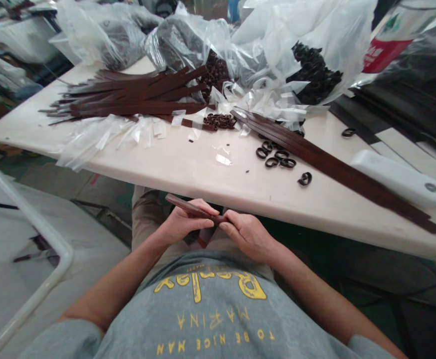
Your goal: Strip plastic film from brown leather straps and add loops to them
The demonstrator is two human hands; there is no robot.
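The left hand (188,219) is closed around a brown strap (188,205), while the right hand (246,233) pinches its other end between thumb and curled fingers. The strap is off the near edge of the counter (188,162), above the person's lap. On the counter's right half lie loose black loops (272,162) and longer brown straps (330,159); on its left half, a pile of dark straps (128,94). Along the counter's far side, a clear plastic bag (352,35) holds black curled pieces (313,75); another plastic bag (94,30) has contents too blurred to name.
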